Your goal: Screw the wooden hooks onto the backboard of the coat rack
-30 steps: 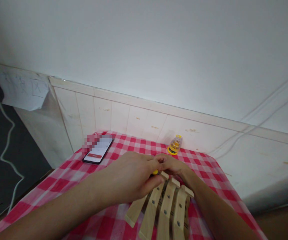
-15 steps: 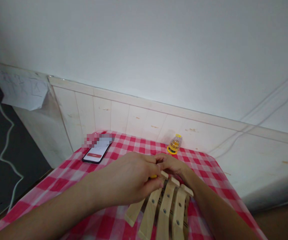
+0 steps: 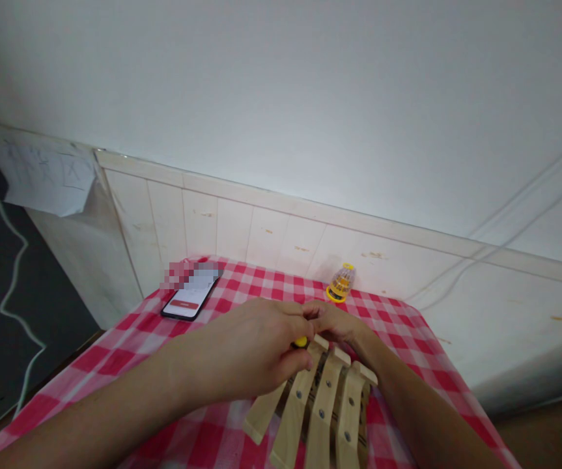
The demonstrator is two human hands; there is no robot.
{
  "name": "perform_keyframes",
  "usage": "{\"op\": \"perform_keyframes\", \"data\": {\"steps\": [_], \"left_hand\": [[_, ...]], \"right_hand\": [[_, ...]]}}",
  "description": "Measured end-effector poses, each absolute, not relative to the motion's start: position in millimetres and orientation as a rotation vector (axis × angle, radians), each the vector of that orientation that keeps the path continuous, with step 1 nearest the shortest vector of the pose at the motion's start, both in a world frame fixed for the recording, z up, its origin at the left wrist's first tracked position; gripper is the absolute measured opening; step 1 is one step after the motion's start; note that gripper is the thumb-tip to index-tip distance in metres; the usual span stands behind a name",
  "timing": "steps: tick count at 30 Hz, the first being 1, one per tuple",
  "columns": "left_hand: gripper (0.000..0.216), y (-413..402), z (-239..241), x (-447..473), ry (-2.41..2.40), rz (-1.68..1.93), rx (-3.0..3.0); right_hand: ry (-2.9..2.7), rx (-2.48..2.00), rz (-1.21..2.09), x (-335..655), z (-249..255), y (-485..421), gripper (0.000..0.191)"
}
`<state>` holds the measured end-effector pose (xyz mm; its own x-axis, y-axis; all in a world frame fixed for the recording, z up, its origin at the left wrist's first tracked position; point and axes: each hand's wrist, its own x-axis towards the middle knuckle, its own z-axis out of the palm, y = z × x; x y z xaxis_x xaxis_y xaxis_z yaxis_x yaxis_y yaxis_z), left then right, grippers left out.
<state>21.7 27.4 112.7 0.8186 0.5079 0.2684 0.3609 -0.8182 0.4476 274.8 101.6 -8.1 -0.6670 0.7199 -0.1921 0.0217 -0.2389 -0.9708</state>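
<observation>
My left hand (image 3: 251, 345) is curled over the far end of a folded wooden rack (image 3: 320, 407) made of several screwed slats. A small yellow-tipped tool (image 3: 301, 341) shows between its fingers. My right hand (image 3: 334, 320) rests just behind the rack's far end, fingers closed and meeting the left hand's fingertips. What the right hand holds is hidden. The rack lies on a red and white checked tablecloth (image 3: 393, 326).
A phone (image 3: 190, 296) with a lit screen lies at the table's far left. A yellow screwdriver-bit holder (image 3: 340, 283) stands at the far edge by the tiled wall. A white cable (image 3: 14, 273) hangs at the left.
Almost nothing differs. My left hand's fingers have shifted slightly on the yellow tool at the rack's end.
</observation>
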Motion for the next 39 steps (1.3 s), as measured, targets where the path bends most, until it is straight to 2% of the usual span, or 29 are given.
{"op": "perform_keyframes", "data": {"steps": [8,12,18,32,39], "left_hand": [[0.016,32.8,110.6,17.9,0.77,0.439,2.564],[0.011,38.1,110.1,17.0,0.874,0.566,2.535],[0.01,51.1,92.9,24.7,0.893,0.707,2.518],[0.013,50.4,88.9,31.8,0.906,0.655,2.518],[0.017,50.6,82.8,32.6,0.935,0.719,2.619]], "right_hand": [[-1.593,-0.846,1.961,275.0,-7.2,104.0,0.049],[-1.582,-0.817,1.989,277.8,-15.6,107.7,0.055],[-1.553,-0.799,1.979,278.5,-21.1,109.6,0.049],[-1.525,-0.809,2.021,277.8,-18.8,107.1,0.052],[-1.525,-0.83,1.997,277.7,-17.0,107.6,0.047]]}}
